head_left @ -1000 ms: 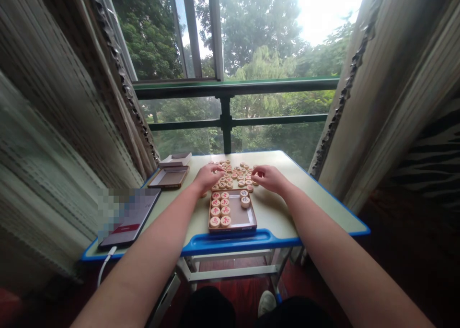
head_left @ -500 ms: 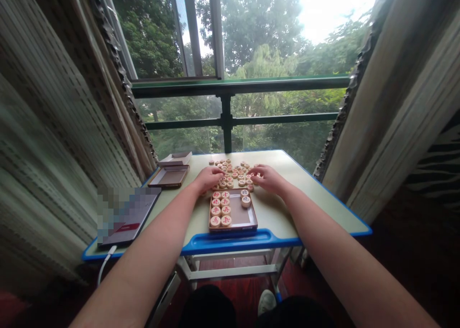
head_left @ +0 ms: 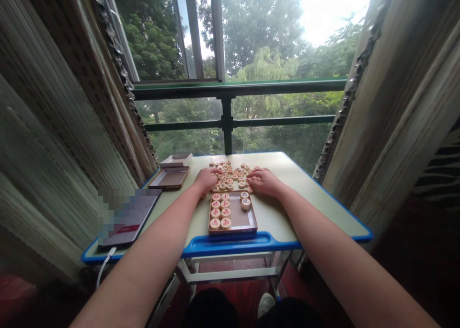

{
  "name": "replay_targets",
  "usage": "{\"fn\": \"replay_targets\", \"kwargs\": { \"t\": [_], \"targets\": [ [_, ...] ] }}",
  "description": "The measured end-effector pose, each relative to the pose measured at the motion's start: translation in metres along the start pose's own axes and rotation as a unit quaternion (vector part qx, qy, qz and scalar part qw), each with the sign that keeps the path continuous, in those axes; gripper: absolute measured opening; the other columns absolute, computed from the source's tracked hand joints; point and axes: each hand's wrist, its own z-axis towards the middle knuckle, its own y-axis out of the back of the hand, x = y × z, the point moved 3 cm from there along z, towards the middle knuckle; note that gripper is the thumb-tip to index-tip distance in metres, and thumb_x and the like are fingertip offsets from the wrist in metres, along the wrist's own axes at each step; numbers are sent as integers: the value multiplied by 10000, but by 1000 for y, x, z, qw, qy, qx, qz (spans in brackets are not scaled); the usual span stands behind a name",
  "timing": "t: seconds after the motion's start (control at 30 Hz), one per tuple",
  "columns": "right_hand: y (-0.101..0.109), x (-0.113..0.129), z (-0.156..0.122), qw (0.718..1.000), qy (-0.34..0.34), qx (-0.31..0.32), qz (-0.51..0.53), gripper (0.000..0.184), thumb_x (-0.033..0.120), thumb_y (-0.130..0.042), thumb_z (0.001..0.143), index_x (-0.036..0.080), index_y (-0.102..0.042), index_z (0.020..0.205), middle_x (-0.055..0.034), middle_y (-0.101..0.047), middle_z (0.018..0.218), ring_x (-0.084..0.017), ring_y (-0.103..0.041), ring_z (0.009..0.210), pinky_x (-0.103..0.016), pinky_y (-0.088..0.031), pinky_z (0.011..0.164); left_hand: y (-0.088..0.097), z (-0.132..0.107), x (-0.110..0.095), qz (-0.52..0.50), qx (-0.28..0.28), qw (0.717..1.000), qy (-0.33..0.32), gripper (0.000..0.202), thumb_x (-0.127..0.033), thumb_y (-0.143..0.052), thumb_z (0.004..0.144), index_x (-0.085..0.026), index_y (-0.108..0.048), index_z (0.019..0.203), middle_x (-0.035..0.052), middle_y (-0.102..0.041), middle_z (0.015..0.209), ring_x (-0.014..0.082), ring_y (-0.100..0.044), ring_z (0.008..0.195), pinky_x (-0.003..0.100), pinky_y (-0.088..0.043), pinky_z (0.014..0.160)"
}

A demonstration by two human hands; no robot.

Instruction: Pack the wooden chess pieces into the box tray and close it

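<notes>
Round wooden Chinese chess pieces [head_left: 230, 186] lie in a loose spread on the table. At the left side of the spread is my left hand [head_left: 207, 178], fingers stretched out over the pieces and apart. My right hand [head_left: 266, 180] reaches in from the other side, its fingers extended and touching or just above pieces there. Both hands partly hide the pieces under them. A shallow box [head_left: 240, 218] sits in front of the spread. Inside it, red-marked pieces [head_left: 225, 213] fill two columns at the left, and two dark-marked pieces [head_left: 246, 204] stand at the upper right.
An open box lid [head_left: 171, 178] and another shallow tray-like part [head_left: 178, 160] lie at the table's back left. A closed laptop [head_left: 138, 217] with a white cable [head_left: 108, 258] rests at the left edge. The table [head_left: 287, 213] has a blue rim, with a window behind it.
My right hand has lowered slightly onto the right side of the spread. My left fingers have shifted a little left. The pieces in the box look the same.
</notes>
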Motion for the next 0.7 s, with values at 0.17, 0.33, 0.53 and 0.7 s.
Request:
{"fn": "replay_targets", "kwargs": {
  "t": [0.17,0.33,0.53,0.7],
  "targets": [
    [-6,-7,4,1000,12,-9,26,200,240,-552,784,199,-708,902,-62,-665,1024,-209,-549,1011,-342,-354,954,-6,4,6,15,20,1000,-1,403,-82,-420,621,-157,-715,886,58,-700,956,208,-611,922,263,-449,847],
    [-8,-14,8,998,5,-38,45,220,266,-543,794,170,-708,905,-87,-651,1005,-192,-568,945,-300,-397,896,-7,5,7,-22,12,1000,16,373,-91,-423,628,-150,-714,854,56,-707,899,198,-622,867,266,-462,818],
    [-9,-18,9,998,-16,-38,48,194,186,-541,765,180,-716,850,-83,-643,998,-205,-555,980,-313,-386,940,-9,7,9,-133,-11,990,50,328,-81,-411,600,-136,-683,775,80,-697,866,193,-621,849,295,-488,766],
    [-9,-16,9,995,-6,-70,74,217,182,-516,785,152,-695,904,-104,-623,1029,-203,-559,977,-307,-411,926,-2,13,14,-348,-96,928,92,308,-61,-386,534,-125,-631,711,73,-686,810,159,-627,786,295,-504,760]
  ]
}}
